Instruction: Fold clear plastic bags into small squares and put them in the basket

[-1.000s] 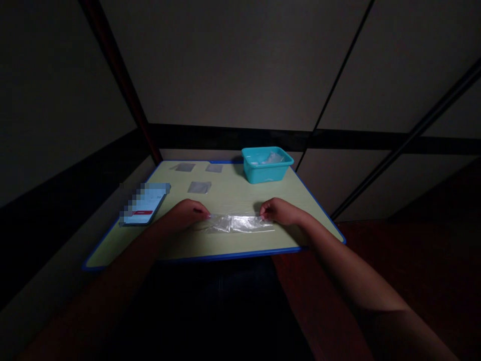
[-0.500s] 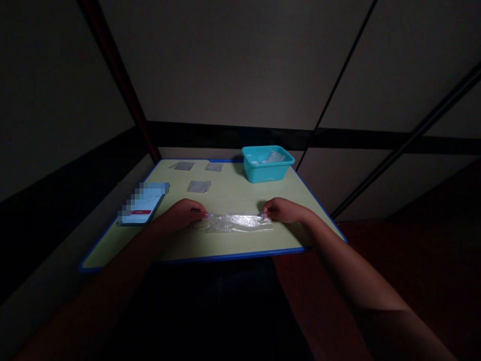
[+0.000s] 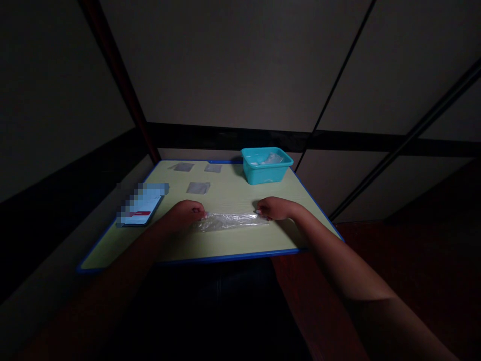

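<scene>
A clear plastic bag [image 3: 233, 220], long and shiny with creases, stretches sideways low over the front part of the table. My left hand [image 3: 190, 211] pinches its left end between thumb and fingers. At the upper right corner my right hand [image 3: 276, 208] is closed on the same bag. Beyond the bag lies a flat, folded clear plastic piece [image 3: 198, 188], with a second piece [image 3: 213, 169] and a third piece [image 3: 184, 167] farther back.
The pale yellow table [image 3: 225, 245] has a raised blue edge. At its back right stands a turquoise plastic basket [image 3: 265, 173] with crumpled clear plastic inside. A phone or tablet [image 3: 145, 205] with a lit screen lies at the left edge. Wall panels rise behind.
My right hand has shifted slightly left, toward my left hand, along the bag's top edge. The bag looks a little less taut. My left hand has barely moved.
</scene>
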{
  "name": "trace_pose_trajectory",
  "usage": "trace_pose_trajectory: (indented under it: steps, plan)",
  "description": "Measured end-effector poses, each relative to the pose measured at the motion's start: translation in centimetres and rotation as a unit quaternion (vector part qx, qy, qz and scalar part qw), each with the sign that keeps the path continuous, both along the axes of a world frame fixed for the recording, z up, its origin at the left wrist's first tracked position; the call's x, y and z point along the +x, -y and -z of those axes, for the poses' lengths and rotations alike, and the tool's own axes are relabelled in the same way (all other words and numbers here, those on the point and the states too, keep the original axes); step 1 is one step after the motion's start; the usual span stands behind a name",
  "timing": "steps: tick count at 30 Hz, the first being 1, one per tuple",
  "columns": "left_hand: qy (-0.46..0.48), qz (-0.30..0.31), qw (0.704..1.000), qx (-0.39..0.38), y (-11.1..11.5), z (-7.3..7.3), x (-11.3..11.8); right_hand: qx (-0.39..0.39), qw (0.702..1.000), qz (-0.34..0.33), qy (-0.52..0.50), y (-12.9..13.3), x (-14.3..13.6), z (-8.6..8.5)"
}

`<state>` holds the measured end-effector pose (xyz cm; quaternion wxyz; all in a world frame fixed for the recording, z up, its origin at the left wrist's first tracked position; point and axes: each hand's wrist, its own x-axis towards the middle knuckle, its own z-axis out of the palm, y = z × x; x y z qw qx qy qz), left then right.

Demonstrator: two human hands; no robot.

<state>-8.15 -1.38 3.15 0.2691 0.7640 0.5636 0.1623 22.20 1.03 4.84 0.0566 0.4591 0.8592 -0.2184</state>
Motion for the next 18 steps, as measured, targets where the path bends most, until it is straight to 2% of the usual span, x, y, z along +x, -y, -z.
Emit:
trace_pose_trajectory:
  steps: [9,14,18]
  plan:
    - [-0.007,0.021,0.999,0.023,0.1,0.1,-0.1,0.040,0.998,0.001,0.045,0.2,-0.7,-0.6]
    - [-0.008,0.026,0.999,0.020,0.4,-0.3,0.0,0.040,0.999,-0.011,0.015,0.1,0.0,-0.2]
    - [-0.008,0.028,0.999,0.021,0.4,-0.1,-0.2,0.030,0.999,-0.020,-0.020,0.1,0.9,0.3]
